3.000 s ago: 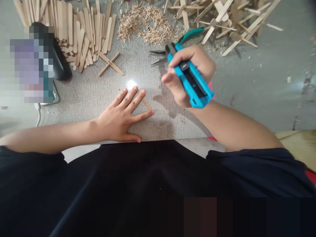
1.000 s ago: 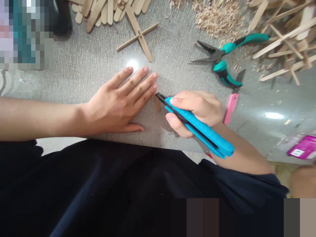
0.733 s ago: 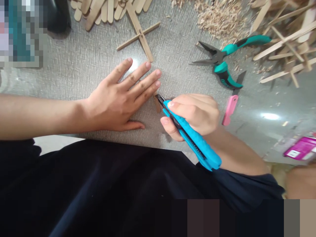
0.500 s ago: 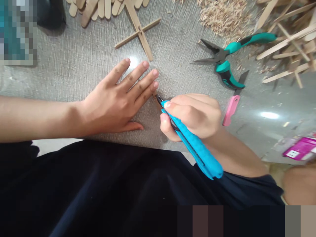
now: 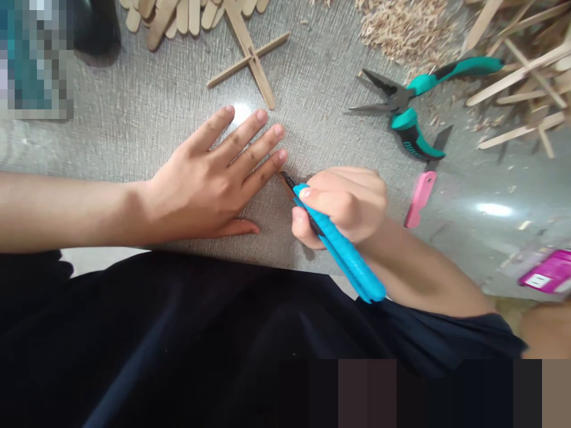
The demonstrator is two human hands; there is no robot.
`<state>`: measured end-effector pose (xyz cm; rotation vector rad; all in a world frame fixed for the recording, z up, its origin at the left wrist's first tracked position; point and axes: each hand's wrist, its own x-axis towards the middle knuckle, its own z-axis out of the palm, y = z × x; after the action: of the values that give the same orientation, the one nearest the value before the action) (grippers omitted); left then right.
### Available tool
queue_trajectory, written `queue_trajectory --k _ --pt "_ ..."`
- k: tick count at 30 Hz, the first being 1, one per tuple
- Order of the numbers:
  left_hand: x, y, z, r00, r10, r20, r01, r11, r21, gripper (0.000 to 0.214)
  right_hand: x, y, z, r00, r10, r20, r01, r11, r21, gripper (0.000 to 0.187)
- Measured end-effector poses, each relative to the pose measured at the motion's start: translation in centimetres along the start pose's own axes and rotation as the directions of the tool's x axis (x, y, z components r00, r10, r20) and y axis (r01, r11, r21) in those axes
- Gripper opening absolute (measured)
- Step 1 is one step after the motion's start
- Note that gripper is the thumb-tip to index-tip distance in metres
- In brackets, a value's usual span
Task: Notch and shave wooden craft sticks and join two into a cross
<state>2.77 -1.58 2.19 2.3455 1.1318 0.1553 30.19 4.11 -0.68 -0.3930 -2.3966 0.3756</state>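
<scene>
My left hand [image 5: 218, 178] lies flat on the grey table with its fingers spread. Wrapped in the fingers of my right hand [image 5: 352, 199] is a blue utility knife [image 5: 345, 252], tilted, its dark tip pointing toward my left index fingertip. Beneath that tip and fingertip a thin brown wooden piece [image 5: 286, 185] shows; most of it is hidden. Just beyond my left fingers, two craft sticks form a wooden cross [image 5: 263, 80], one passing through a slot in the other.
Open teal-and-black pliers [image 5: 404, 101] lie to the right, near a pink-handled knife [image 5: 420, 199]. Wood shavings [image 5: 404, 30], piled craft sticks [image 5: 517, 74] and more sticks [image 5: 182, 18] sit at the back. A magenta packet [image 5: 546, 272] is at far right.
My right hand has turned a little, and the blue knife's rear end has swung up and left. The left hand stays nearly in place.
</scene>
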Motion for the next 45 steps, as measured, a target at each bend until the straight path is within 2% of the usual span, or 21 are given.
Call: queue_trajectory --k 2,4,7,10,14,19,21,25,28,32,34,38,40,42,45 --pt "0.4 -0.2 -0.3 1.000 0.003 0.002 -0.003 1.000 0.023 0.055 -0.3 0.2 0.0 0.999 0.035 -0.004 -0.035 0.999 0.031 0.011" --pt "1.0 -0.5 -0.6 0.999 -0.032 -0.004 0.032 0.999 0.033 0.049 -0.5 0.4 -0.3 1.000 0.018 -0.003 -0.018 0.996 0.090 0.011" --pt "1.6 -0.8 -0.9 0.995 -0.099 -0.027 0.101 0.992 0.071 0.055 -0.7 0.6 -0.7 0.998 -0.063 -0.001 0.062 0.987 0.149 0.010" --pt "1.9 -0.8 -0.7 0.994 -0.108 -0.028 0.110 0.987 0.116 0.060 -0.8 0.8 -1.0 0.997 -0.073 0.022 0.069 0.986 0.154 0.013" --pt "1.8 -0.9 -0.4 0.990 -0.124 -0.071 0.128 0.990 0.063 0.058 -1.0 0.9 -1.2 0.998 -0.056 0.008 0.054 0.984 0.169 0.019" --pt "0.9 -1.0 -0.2 0.997 -0.033 -0.071 0.045 0.983 0.180 0.055 -1.1 0.7 -0.9 1.000 -0.004 -0.022 0.008 0.984 0.177 0.025" --pt "0.7 -0.9 0.0 0.995 -0.077 -0.067 0.086 0.986 0.139 0.049 -1.1 0.6 -0.9 1.000 0.009 -0.030 -0.004 0.986 0.168 0.029" --pt "0.7 -0.6 0.2 0.981 -0.142 -0.133 0.141 0.990 -0.017 0.043 -1.0 0.6 -1.2 1.000 0.011 -0.015 -0.009 0.993 0.115 0.021" --pt "0.7 -0.6 0.1 0.989 -0.093 -0.116 0.102 0.992 0.078 0.047 -0.8 0.6 -1.4 0.996 -0.062 -0.063 0.071 0.984 0.163 0.021" --pt "0.4 -1.0 0.2 0.991 0.095 -0.099 -0.065 0.961 0.271 0.048 -0.5 0.7 -1.3 0.989 -0.114 -0.096 0.130 0.975 0.182 0.016" --pt "0.3 -1.3 0.4 0.982 0.143 -0.119 -0.107 0.958 0.266 0.044 -0.4 0.7 -1.2 0.989 -0.128 -0.081 0.141 0.971 0.191 0.014" --pt "0.3 -1.7 0.5 0.974 0.179 -0.142 -0.161 0.978 0.131 0.035 -0.6 0.6 -1.2 0.996 -0.094 0.005 0.091 0.980 0.177 0.018" --pt "0.4 -1.7 0.3 0.977 0.153 -0.150 -0.146 0.988 0.060 0.032 -0.8 0.5 -1.2 0.997 -0.071 0.038 0.063 0.982 0.177 0.020" --pt "0.4 -1.5 0.1 0.991 0.077 -0.113 -0.074 0.997 0.025 0.034 -1.0 0.5 -1.1 0.995 -0.087 0.058 0.074 0.980 0.184 0.022" --pt "0.5 -1.1 -0.5 0.998 -0.048 -0.029 0.050 0.996 0.071 0.039 -1.1 0.6 -1.0 0.992 -0.109 0.070 0.096 0.981 0.171 0.023"
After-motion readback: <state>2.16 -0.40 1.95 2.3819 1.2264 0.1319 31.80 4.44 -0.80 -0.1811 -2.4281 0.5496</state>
